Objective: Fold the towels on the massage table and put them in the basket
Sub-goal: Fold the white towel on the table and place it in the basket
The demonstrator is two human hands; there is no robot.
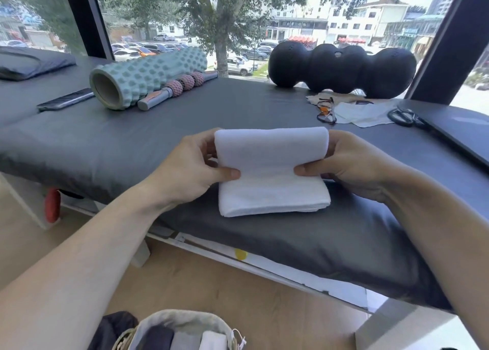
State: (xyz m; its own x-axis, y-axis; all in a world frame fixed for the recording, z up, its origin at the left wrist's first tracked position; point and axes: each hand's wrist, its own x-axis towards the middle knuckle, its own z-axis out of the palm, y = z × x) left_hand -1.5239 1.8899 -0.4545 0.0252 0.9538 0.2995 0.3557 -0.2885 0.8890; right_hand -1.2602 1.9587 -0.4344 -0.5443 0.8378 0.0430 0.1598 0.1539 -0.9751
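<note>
A white towel (272, 175), folded into a thick rectangle, lies at the near edge of the dark grey massage table (185, 127), its far half lifted. My left hand (195, 169) grips its left side, thumb on top and fingers behind. My right hand (352, 164) grips the right side the same way. The grey-lined basket (182, 320) stands on the floor below, at the bottom of the view, with folded dark, grey and white cloths in it.
At the back of the table lie a teal foam roller (148, 77), a massage stick (174, 89), a phone (66, 99), a black peanut roller (341, 69), glasses (326, 111), cloths (362, 112), scissors (402, 116) and a dark laptop (457, 132). A dark pillow (29, 62) lies far left.
</note>
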